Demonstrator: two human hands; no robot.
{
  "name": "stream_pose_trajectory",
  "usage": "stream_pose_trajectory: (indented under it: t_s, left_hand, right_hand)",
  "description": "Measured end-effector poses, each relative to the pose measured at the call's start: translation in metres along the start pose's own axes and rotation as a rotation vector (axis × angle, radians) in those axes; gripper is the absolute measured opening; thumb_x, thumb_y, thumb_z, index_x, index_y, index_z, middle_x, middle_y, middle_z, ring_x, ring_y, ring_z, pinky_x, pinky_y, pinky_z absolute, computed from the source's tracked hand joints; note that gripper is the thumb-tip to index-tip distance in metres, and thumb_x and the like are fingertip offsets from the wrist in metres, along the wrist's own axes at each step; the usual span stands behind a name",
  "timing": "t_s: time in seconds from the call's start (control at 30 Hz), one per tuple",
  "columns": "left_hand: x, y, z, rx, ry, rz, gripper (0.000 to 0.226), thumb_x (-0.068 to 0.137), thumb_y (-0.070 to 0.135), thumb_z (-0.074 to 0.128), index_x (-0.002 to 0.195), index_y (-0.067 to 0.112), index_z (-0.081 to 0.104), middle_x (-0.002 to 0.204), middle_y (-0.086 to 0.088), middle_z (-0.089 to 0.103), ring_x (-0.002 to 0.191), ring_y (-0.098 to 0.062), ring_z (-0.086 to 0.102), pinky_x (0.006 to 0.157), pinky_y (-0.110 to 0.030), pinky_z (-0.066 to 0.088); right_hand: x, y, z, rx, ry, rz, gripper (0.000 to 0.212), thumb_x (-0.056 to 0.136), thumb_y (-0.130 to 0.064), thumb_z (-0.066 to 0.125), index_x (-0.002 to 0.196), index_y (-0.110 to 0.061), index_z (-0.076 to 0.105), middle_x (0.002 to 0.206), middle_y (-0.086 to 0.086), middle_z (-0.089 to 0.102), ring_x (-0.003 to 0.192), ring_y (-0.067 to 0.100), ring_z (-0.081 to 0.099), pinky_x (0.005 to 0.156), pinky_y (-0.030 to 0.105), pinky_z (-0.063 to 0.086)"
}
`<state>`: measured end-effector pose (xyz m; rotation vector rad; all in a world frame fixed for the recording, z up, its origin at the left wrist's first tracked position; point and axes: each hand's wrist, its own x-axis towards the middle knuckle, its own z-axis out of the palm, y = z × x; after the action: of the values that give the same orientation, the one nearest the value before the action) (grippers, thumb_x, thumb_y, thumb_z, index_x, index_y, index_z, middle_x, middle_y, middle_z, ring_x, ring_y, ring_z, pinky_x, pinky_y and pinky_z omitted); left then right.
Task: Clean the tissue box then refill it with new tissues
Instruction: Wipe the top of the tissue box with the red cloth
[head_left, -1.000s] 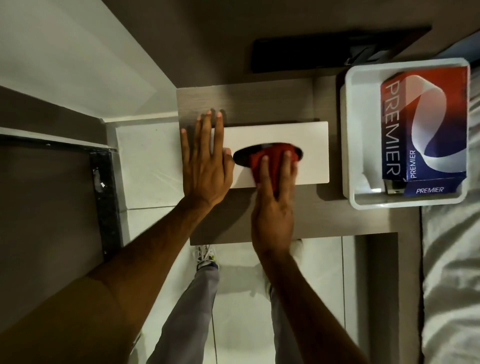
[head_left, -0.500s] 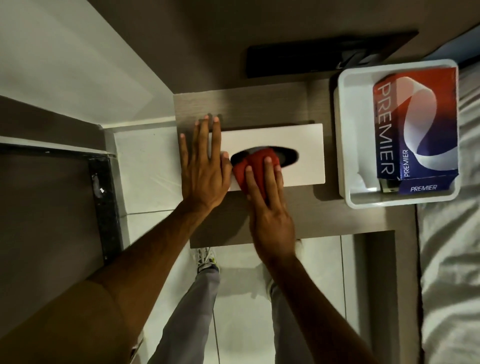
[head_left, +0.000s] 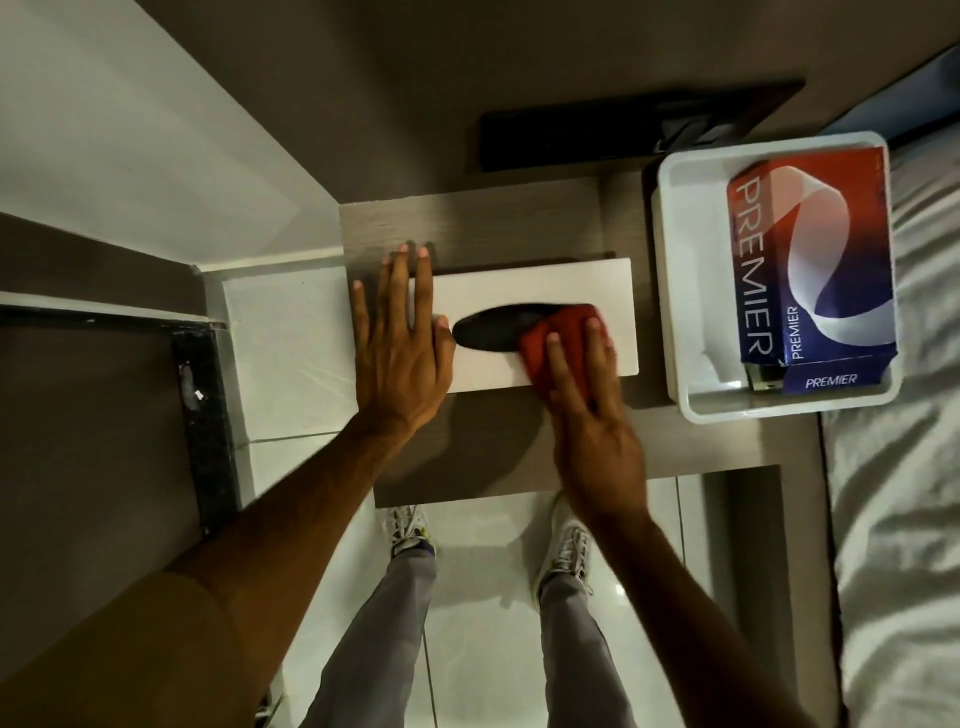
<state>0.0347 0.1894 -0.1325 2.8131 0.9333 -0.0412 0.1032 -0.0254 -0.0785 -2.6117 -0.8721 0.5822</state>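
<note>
A white tissue box with a dark oval slot lies on a small wooden table. My left hand rests flat on the box's left end, fingers spread, holding it down. My right hand presses a red cloth onto the right part of the box top, covering the slot's right end. A red and blue PREMIER tissue pack lies in a white tray to the right.
A dark flat object lies behind the table by the wall. A bed with white sheets borders the right side. My legs and shoes stand on glossy white floor tiles below the table's front edge.
My right hand has slid the red cloth from the left-middle of the slot to the right part of the box top. My left hand has stayed on the left end.
</note>
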Motion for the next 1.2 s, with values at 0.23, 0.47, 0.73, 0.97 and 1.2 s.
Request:
stream_pose_trajectory:
  t_s: [0.23,0.47,0.73,0.97,1.2]
  left_hand:
    - [0.0,-0.001,-0.001,0.002,0.01,0.01,0.061,0.107,0.037,0.02,0.164,0.016,0.014,0.172,-0.012,0.021,0.16,-0.03,0.019,0.129,-0.058,0.017]
    - [-0.001,0.001,-0.008,0.006,-0.018,0.002,0.062,0.107,0.035,0.023,0.165,0.016,0.011,0.173,-0.012,0.017,0.161,-0.029,0.016,0.13,-0.057,0.014]
    - [-0.002,0.0,-0.005,0.038,-0.02,-0.01,0.064,0.106,0.041,0.016,0.165,0.019,0.007,0.173,-0.012,0.015,0.161,-0.03,0.013,0.13,-0.06,0.012]
    - [0.0,-0.001,-0.002,0.093,-0.029,-0.038,0.064,0.107,0.046,0.016,0.165,0.022,0.003,0.174,-0.011,0.013,0.161,-0.034,0.014,0.129,-0.062,0.012]
    - [-0.044,0.057,-0.012,0.046,0.065,0.201,0.072,0.104,0.048,0.025,0.165,0.017,0.003,0.174,-0.015,0.003,0.162,-0.032,0.001,0.13,-0.06,0.006]
  right_hand:
    - [0.07,-0.032,-0.003,0.107,0.092,0.152,0.075,0.103,-0.009,0.051,0.163,-0.03,0.012,0.172,0.006,-0.007,0.158,0.035,-0.002,0.105,0.056,0.05]
    - [0.067,-0.02,-0.011,0.051,0.036,0.119,0.086,0.098,-0.005,0.058,0.163,-0.035,0.01,0.172,0.001,-0.008,0.158,0.031,-0.002,0.108,0.055,0.047]
    - [0.061,-0.046,-0.003,0.022,-0.123,-0.11,0.097,0.091,0.01,0.056,0.162,-0.036,0.009,0.172,-0.002,-0.011,0.158,0.027,-0.005,0.082,0.039,0.064]
    - [-0.007,-0.004,-0.018,-0.024,-0.235,-0.146,0.099,0.088,0.012,0.056,0.162,-0.038,0.011,0.171,-0.006,-0.012,0.158,0.023,-0.003,0.093,0.046,0.061]
    - [-0.039,0.068,-0.076,0.079,0.164,0.129,0.074,0.092,0.009,0.059,0.156,-0.024,0.04,0.169,0.006,0.023,0.144,0.034,0.045,0.096,0.034,0.053]
